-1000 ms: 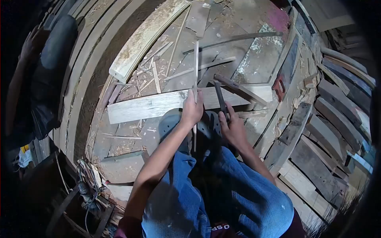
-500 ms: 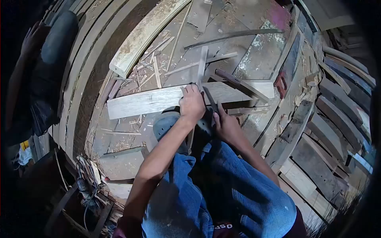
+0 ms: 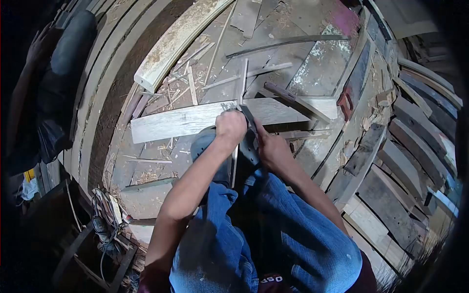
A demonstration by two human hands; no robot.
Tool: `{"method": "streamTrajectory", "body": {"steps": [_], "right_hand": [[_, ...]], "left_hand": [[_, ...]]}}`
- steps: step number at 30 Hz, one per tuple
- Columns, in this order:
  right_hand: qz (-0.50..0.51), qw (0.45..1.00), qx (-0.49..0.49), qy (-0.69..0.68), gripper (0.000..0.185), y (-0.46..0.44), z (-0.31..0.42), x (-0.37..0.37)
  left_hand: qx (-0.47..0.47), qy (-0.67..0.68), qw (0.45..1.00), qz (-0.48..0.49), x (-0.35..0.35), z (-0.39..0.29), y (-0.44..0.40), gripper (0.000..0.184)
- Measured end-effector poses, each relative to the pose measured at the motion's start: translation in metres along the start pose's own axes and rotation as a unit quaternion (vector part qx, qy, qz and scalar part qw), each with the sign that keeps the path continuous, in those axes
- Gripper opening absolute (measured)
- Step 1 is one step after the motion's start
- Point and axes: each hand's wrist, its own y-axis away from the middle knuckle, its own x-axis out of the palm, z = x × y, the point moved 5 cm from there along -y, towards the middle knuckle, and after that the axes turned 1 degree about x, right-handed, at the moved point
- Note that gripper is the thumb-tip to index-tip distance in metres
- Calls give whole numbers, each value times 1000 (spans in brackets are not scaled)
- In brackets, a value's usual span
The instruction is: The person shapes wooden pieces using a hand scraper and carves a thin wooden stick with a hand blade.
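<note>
My left hand (image 3: 231, 129) is closed in a fist around a thin wooden strip (image 3: 243, 78), which stands out beyond the knuckles and runs back between my knees. In my right hand (image 3: 272, 149) is a dark-bladed knife (image 3: 248, 117), its blade lying close against the strip beside my left hand. The exact contact between blade and strip is hard to make out. Under both hands lies a pale wooden board (image 3: 171, 122), crosswise in front of my feet. A dark squared stick (image 3: 293, 100) rests over the board's right part.
Wood shavings and loose strips (image 3: 192, 85) litter the plank floor. A thick pale beam (image 3: 181, 39) lies at the upper left. A red-handled tool (image 3: 345, 103) sits at the right, near stacked curved timbers (image 3: 405, 161). Another person's leg (image 3: 73, 53) shows at far left.
My right hand has moved up and left with the knife, bringing the blade nearer the left fist. My left hand has shifted slightly down and left, and the strip's top has moved left.
</note>
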Motion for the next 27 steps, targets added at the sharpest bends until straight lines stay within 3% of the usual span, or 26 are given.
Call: {"method": "streamTrajectory", "body": {"steps": [5,9,13,18,19,23,27], "right_hand": [[13,998,6,67,59,-5,13,-5],[14,996,4,84,56,-7,23,-12],[21,990,-49,129,65,-20,28,-6],[38,990,-52,129,63,-24,39,-16],[42,990,-52,125,62,-23,40,-16],[34,988,-56,140,59,-21,41,-7],[19,988,-53,145,57,-20,52,-12]], "left_hand": [[-36,38,997,54,-4,4,-2,19],[-40,79,995,46,-3,10,2,20],[-81,132,988,14,4,15,2,23],[-102,163,981,-20,6,19,-2,23],[-92,156,983,33,9,20,-3,27],[-83,169,982,26,9,20,0,16],[-104,160,981,29,26,17,-7,18]]}}
